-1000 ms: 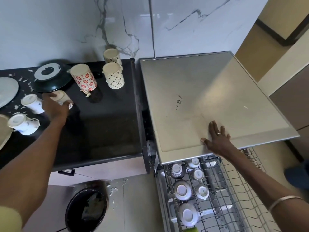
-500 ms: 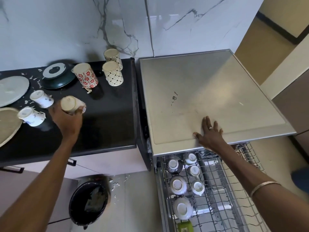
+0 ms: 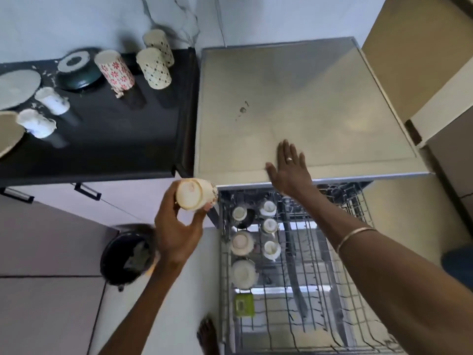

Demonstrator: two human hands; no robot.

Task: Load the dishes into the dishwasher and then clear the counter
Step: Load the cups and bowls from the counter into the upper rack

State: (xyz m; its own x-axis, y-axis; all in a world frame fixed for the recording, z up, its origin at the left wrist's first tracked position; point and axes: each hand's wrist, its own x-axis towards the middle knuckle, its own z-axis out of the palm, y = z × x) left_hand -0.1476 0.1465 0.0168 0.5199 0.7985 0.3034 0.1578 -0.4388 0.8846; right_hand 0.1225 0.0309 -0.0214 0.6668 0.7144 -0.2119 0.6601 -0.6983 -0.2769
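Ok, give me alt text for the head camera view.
A person's left hand holds a cream cup beside an open dishwasher rack already holding cups, while the right hand lies flat on the steel top. More cups and plates remain on the black counter.

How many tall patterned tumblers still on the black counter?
3, all upside down near the wall: red-flowered tumbler beside the dark bowl, lattice tumbler to its right, another lattice tumbler behind that. None seem hidden.

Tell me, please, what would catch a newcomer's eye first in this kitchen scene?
Probably the cream cup that the left hand grips in mid-air, between the black counter and the pulled-out dishwasher rack. Next, the right hand lying flat on the steel dishwasher top. Then the upturned cups already lined along the rack's left side.
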